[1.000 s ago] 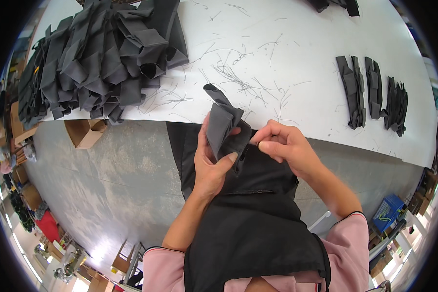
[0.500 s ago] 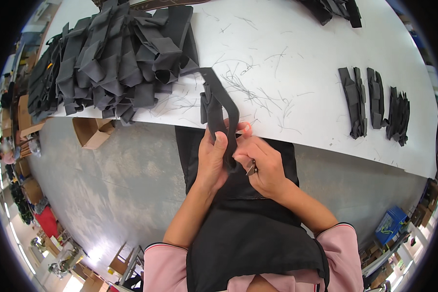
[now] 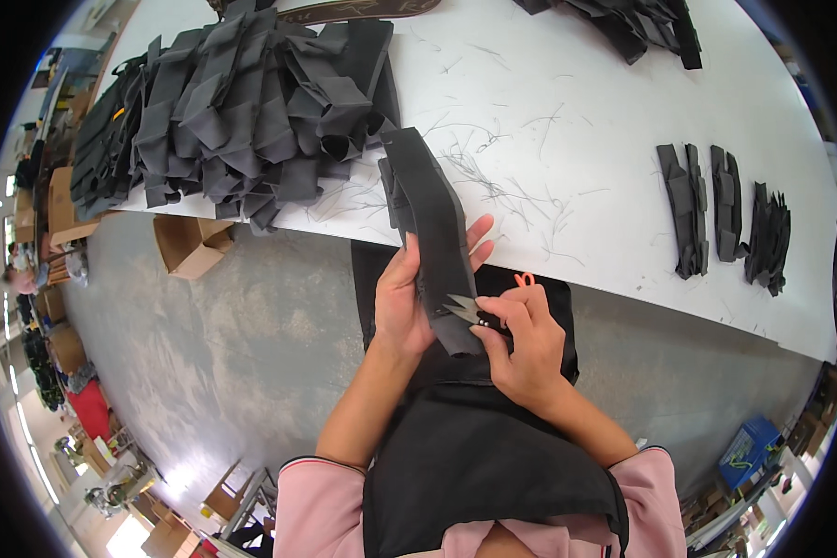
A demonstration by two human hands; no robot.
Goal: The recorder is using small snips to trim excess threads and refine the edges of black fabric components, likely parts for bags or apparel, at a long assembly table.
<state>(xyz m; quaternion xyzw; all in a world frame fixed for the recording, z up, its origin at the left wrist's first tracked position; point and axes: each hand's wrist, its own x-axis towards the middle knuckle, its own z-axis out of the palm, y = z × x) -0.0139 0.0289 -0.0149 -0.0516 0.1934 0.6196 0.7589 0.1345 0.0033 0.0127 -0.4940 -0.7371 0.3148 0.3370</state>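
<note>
My left hand (image 3: 402, 299) is closed around a long black fabric strip (image 3: 442, 232), whose upper end reaches over the table edge. Some folded layers show along the strip's left side. In my right hand (image 3: 527, 342) is a pair of thread snips (image 3: 463, 308), with an orange loop sticking up beyond my fingers. The snips' blades are spread apart and lie against the lower part of the strip; whether a thread sits between them is too small to tell.
A white table (image 3: 511, 84) spans the far side, strewn with loose dark thread ends (image 3: 465, 172). A big pile of black fabric strips (image 3: 251, 112) lies at its left. Several smaller strip bundles (image 3: 684, 209) are at the right. An open cardboard box (image 3: 191, 246) stands below the table edge.
The strip has turned so its broad face is toward me. My right hand has moved slightly right and down, and the snips' blades now show pointing left at the strip.
</note>
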